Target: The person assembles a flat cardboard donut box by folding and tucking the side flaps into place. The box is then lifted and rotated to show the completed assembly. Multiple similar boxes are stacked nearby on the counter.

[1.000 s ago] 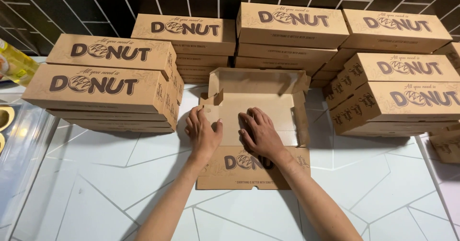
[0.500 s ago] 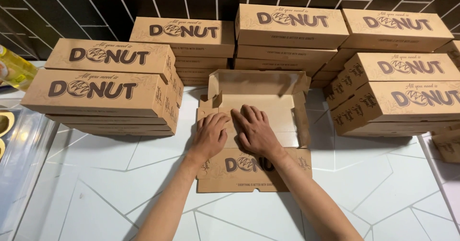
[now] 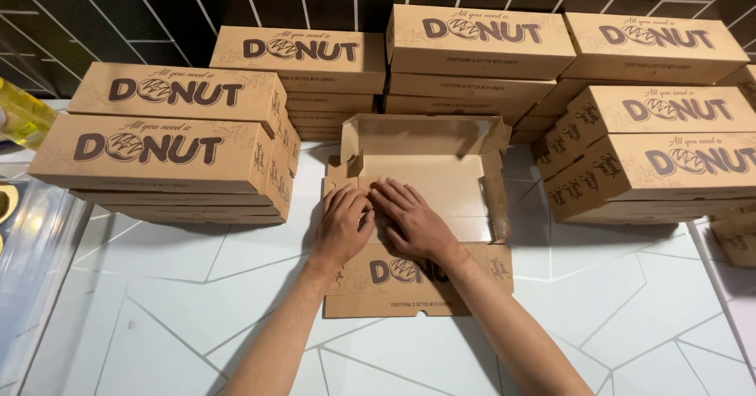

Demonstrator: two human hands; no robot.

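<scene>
Tightly hemmed — both hands (image 3: 378, 223) flat in open box (image 3: 441, 140), stacks (image 3: 165, 152) just beside.

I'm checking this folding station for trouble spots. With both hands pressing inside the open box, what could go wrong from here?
The left hand and right hand press the floor of the open box while its right wall leans outward, so it may fold crooked. The finished stacks at left and right crowd the box; a stray elbow could topple them.

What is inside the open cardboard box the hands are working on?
Nothing but the hands: the left hand and right hand lie flat on the floor of the open box, and the floor around them is bare cardboard. The patch beneath the palms is covered.
</scene>
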